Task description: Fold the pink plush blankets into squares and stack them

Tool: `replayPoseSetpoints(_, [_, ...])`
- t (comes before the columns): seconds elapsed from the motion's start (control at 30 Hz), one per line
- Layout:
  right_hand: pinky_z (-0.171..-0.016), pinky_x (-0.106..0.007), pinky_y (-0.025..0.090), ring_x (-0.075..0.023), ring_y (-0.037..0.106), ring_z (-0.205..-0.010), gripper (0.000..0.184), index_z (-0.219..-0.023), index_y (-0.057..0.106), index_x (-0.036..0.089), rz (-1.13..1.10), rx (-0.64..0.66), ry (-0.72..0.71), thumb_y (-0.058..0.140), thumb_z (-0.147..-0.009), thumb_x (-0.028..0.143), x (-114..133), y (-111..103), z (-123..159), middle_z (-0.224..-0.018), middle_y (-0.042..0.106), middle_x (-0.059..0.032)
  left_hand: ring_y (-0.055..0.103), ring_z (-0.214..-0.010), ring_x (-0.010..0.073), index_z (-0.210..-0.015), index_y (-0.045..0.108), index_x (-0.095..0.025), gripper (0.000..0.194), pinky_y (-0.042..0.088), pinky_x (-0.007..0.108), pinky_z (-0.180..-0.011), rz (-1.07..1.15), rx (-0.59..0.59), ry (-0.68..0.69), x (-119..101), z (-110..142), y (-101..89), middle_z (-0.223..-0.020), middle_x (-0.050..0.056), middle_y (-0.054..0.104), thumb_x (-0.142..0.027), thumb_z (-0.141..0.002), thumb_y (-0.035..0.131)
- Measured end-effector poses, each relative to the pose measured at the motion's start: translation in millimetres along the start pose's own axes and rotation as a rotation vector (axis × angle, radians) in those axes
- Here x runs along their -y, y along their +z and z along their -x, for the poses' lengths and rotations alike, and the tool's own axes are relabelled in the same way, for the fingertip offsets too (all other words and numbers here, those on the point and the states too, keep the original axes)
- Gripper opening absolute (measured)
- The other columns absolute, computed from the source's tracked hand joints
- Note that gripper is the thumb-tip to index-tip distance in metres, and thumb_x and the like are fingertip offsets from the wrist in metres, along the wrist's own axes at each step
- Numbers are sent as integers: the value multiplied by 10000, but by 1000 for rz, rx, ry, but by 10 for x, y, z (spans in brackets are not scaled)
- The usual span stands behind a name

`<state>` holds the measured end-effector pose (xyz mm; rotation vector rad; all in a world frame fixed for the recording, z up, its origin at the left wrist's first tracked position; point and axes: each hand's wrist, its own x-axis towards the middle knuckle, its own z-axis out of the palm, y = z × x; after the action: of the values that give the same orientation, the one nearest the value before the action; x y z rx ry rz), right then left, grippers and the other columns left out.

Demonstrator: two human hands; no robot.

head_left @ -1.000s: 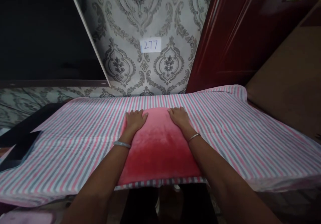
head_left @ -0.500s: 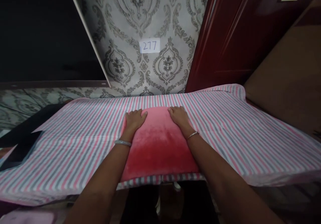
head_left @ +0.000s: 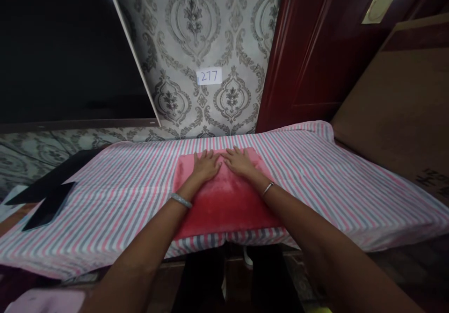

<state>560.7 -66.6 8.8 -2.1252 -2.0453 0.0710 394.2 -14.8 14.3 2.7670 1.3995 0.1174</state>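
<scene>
A plush cloth (head_left: 231,205), pink at the far end and deep red at the near end, lies flat on a striped cover (head_left: 133,200) in pink, grey and white. My left hand (head_left: 206,165) rests palm down on its far part, fingers spread. Close beside it, my right hand (head_left: 239,162) also lies flat on the cloth with its fingers apart. The two hands nearly meet at the thumbs. Neither hand grips anything. Each wrist wears a bangle. Whether the cloth is folded in layers I cannot tell.
A large dark screen (head_left: 70,55) stands at the back left. On the cover's left lies a dark flat object (head_left: 51,205). A cardboard box (head_left: 400,112) stands at the right by a dark red door (head_left: 308,46). A paper marked 277 (head_left: 209,76) sticks to the patterned wall.
Both hands have moved inward from the cloth's side edges to its middle, and the fingers have spread. The cloth's far corners now show squarer and flatter. The view has shifted slightly.
</scene>
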Motion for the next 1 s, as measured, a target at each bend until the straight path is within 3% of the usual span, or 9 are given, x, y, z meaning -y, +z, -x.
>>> replayPoseSetpoints(0.17, [-1226, -653, 185, -339, 244, -1556, 531, -1600, 401, 324, 26, -33, 18, 303, -1084, 402, -68, 302, 16, -1700, 309, -20, 165, -1598, 341, -1620, 337, -305, 611, 132, 693, -1239, 4, 12, -13, -9, -14, 307, -1727, 63, 235, -489, -1040, 279])
replayPoseSetpoints(0.37, [-1234, -634, 175, -335, 255, -1554, 523, -1592, 413, 352, 3, -78, 19, 299, -1087, 421, -114, 466, -20, -1691, 328, -8, 176, -1595, 340, -1622, 337, -291, 619, 132, 692, -1242, 15, 6, -8, 32, -54, 396, -1719, 67, 261, -502, -1045, 261])
replayPoseSetpoints(0.87, [-1228, -638, 183, -329, 291, -1541, 529, -1585, 432, 307, 18, -108, 28, 292, -1079, 369, -43, 425, 33, -1677, 357, -34, 193, -1593, 331, -1613, 357, -303, 597, 149, 675, -1245, -19, -34, -27, -16, 21, 376, -1717, 60, 266, -463, -1041, 293])
replayPoseSetpoints(1.0, [-1222, -627, 206, -319, 282, -1545, 540, -1596, 411, 304, 19, -42, 17, 293, -1076, 394, -56, 324, 15, -1689, 332, -39, 178, -1598, 327, -1626, 317, -309, 616, 149, 667, -1245, 12, 15, -21, -18, 11, 285, -1726, 63, 238, -494, -1039, 289])
